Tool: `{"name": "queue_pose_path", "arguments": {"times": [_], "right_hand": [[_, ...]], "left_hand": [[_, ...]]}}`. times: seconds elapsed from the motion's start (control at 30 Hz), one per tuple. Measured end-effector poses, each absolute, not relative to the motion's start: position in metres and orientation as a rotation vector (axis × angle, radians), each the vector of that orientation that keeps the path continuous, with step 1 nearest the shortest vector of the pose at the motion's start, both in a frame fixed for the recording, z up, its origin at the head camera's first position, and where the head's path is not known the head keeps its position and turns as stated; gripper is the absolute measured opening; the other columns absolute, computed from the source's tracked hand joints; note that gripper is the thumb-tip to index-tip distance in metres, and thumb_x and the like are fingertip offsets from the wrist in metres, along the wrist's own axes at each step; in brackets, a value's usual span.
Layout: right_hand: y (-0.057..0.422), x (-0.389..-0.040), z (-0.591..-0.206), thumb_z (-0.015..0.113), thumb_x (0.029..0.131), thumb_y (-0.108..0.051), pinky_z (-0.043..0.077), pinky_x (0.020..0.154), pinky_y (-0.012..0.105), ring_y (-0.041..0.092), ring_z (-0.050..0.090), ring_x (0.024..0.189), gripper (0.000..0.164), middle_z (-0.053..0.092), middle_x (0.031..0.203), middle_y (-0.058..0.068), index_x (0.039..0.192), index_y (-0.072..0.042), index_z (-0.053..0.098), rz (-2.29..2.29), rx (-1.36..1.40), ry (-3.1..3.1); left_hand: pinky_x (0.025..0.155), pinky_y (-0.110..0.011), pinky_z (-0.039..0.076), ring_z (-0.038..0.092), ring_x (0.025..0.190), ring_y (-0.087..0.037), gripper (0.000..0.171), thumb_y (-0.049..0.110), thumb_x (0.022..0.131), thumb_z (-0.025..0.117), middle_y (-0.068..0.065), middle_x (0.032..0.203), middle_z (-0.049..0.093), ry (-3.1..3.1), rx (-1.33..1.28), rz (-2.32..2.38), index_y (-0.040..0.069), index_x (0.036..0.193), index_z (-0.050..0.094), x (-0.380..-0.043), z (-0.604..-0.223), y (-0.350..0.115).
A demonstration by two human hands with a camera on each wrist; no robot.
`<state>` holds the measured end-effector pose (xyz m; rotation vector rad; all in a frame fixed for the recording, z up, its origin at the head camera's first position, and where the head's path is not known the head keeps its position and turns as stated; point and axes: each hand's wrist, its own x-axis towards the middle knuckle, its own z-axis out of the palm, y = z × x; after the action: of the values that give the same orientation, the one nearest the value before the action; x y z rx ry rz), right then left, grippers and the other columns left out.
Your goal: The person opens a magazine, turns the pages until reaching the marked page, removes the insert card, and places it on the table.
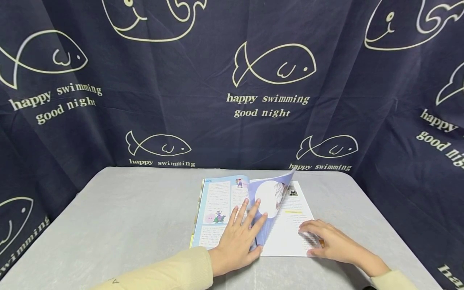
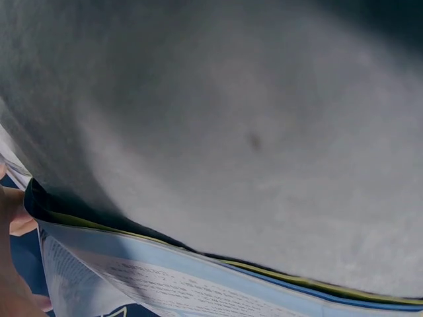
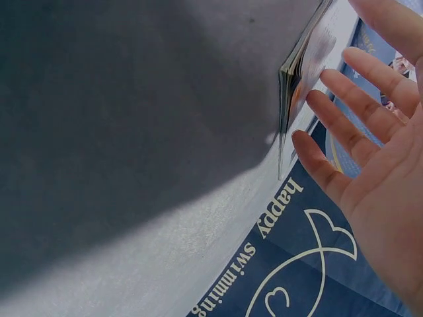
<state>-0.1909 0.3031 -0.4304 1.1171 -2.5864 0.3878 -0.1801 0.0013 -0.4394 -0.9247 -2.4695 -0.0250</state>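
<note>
An open book [image 1: 219, 201] with colourful printed pages lies on the table. One purple-blue page [image 1: 268, 197] with a white oval stands partly lifted, slanting over the right-hand page. Spread across the middle of the book is my left hand [image 1: 241, 237], its fingers straight and its fingertips against the lifted page. My right hand [image 1: 331, 239] is by the lower right corner of the book, fingers slightly bent. The right wrist view shows that hand's palm and extended fingers beside the page edges [image 3: 291, 86], with nothing gripped. In the left wrist view the book's lower edge [image 2: 165, 257] shows.
The grey table [image 1: 134, 217] stretches to both sides of the book. Behind it and at the sides hangs a dark blue curtain [image 1: 210, 100] with white fish drawings and lettering.
</note>
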Motion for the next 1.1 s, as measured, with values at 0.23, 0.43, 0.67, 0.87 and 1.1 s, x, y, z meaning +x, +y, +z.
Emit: {"name": "queue_pose_path", "arguments": {"times": [0.23, 0.43, 0.67, 0.87, 1.1], "right_hand": [[0.3023, -0.1890, -0.4304, 0.081, 0.055, -0.032, 0.043, 0.074, 0.030, 0.009, 0.053, 0.096, 0.051, 0.060, 0.108, -0.005, 0.101, -0.018, 0.063, 0.381, 1.111, -2.601], [0.3007, -0.1876, -0.4296, 0.081, 0.056, -0.036, 0.042, 0.073, 0.031, 0.010, 0.053, 0.095, 0.049, 0.060, 0.109, -0.005, 0.099, -0.020, 0.064, 0.381, 1.111, -2.613], [0.3009, -0.1875, -0.4294, 0.081, 0.054, -0.037, 0.043, 0.073, 0.031, 0.010, 0.054, 0.095, 0.048, 0.060, 0.109, -0.006, 0.096, -0.022, 0.064, 0.354, 1.089, -2.625], [0.3015, -0.1872, -0.4288, 0.081, 0.056, -0.039, 0.041, 0.072, 0.032, 0.010, 0.053, 0.095, 0.047, 0.059, 0.109, -0.005, 0.096, -0.022, 0.064, 0.358, 1.111, -2.616], [0.3017, -0.1880, -0.4277, 0.082, 0.054, -0.037, 0.039, 0.069, 0.028, 0.004, 0.049, 0.091, 0.047, 0.060, 0.109, -0.004, 0.095, -0.021, 0.064, 0.360, 1.131, -2.602]], "left_hand": [[0.105, -0.057, 0.021, 0.008, 0.139, -0.040, 0.070, 0.049, 0.081, 0.053, -0.014, 0.154, 0.005, -2.525, -0.964, -0.031, 0.020, 0.141, 0.033, -0.1798, -0.4392, 0.0005], [0.103, -0.058, 0.024, 0.014, 0.138, -0.040, 0.067, 0.049, 0.082, 0.052, -0.014, 0.153, 0.011, -2.557, -0.966, -0.042, 0.025, 0.141, 0.033, -0.1816, -0.4409, 0.0001], [0.101, -0.060, 0.024, 0.019, 0.136, -0.042, 0.061, 0.049, 0.084, 0.050, -0.014, 0.153, 0.011, -2.580, -0.985, -0.019, 0.033, 0.141, 0.033, -0.1827, -0.4418, -0.0008], [0.101, -0.058, 0.026, 0.022, 0.135, -0.040, 0.057, 0.047, 0.084, 0.050, -0.013, 0.153, 0.013, -2.578, -0.989, -0.036, 0.032, 0.138, 0.038, -0.1826, -0.4429, -0.0015], [0.101, -0.058, 0.026, 0.025, 0.134, -0.039, 0.056, 0.045, 0.085, 0.049, -0.014, 0.152, 0.016, -2.588, -1.006, -0.063, 0.031, 0.138, 0.039, -0.1817, -0.4421, -0.0021]]}}
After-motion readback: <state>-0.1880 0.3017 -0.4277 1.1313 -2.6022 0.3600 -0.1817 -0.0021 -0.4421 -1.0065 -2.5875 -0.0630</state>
